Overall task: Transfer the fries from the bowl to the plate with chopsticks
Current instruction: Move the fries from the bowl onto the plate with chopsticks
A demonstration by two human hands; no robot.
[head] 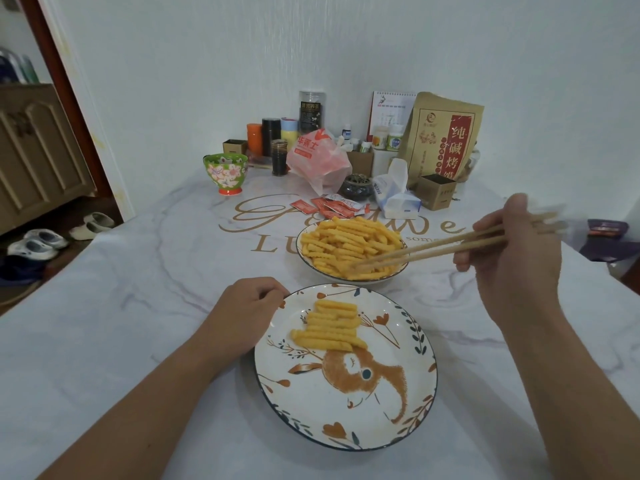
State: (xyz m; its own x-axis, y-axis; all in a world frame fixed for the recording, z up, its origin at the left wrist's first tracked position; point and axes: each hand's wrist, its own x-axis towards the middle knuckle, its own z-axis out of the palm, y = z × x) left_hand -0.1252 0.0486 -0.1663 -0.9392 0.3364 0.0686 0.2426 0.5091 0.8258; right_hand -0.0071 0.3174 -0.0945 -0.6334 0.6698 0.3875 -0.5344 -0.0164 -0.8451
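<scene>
1. The left hand (pixel 247 311), fingers loosely curled, holds the plate's (pixel 398 424) left rim.
2. Some fries (pixel 329 329) lie on the plate, just right of that hand.
3. The bowl (pixel 346 277) of fries sits beyond the plate, left of the right hand.
4. The right hand (pixel 512 258) grips chopsticks (pixel 433 249), tips in the bowl.

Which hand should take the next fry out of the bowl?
Right hand: it holds the chopsticks, tips already in the bowl's fries. Left hand grips the plate rim.
</scene>
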